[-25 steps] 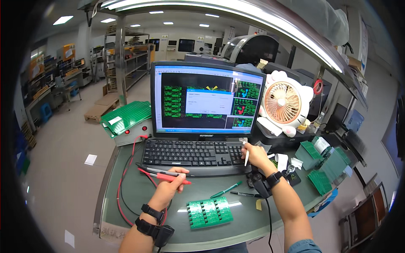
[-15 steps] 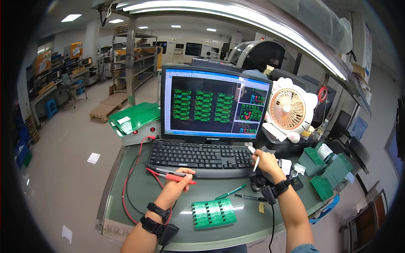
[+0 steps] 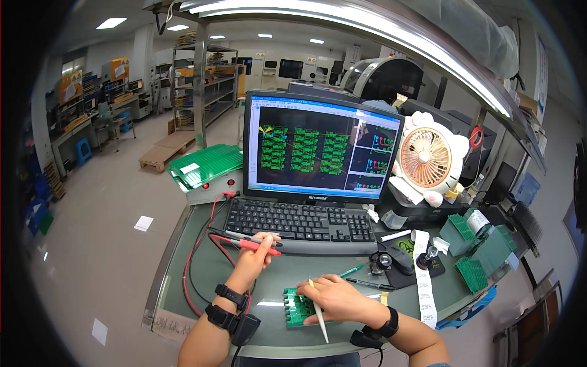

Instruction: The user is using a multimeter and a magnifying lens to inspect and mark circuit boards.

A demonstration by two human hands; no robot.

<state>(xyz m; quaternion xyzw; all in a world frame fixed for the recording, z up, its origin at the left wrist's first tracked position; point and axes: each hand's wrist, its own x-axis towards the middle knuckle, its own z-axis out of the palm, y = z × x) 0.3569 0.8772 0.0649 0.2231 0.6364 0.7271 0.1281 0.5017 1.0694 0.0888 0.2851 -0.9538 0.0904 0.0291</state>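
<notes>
My left hand (image 3: 262,252), in front of the keyboard, is closed around a red test probe (image 3: 247,243) and a dark probe beside it. Their red and black leads trail off to the left. Over the green circuit board panel (image 3: 293,311) lies my right hand (image 3: 339,301), its fingertips on or just above the board. A slim white pen-like tool (image 3: 321,323) with a yellowish upper end is held in this hand, its pointed end toward me. The hand covers the right part of the board. A green pen (image 3: 351,271) and a dark pen (image 3: 370,284) lie beyond my right hand.
Behind the keyboard (image 3: 293,221) stands a monitor (image 3: 306,150) with a green board layout. Green boards (image 3: 205,164) rest on a box at left. A mouse (image 3: 400,262), a paper strip (image 3: 424,287), a fan (image 3: 425,158) and racked green boards (image 3: 471,274) are at right.
My right hand has come from the keyboard's right end down to the circuit board, still with the white tool. My left hand stays with the probes. Yellow marks now show on the monitor.
</notes>
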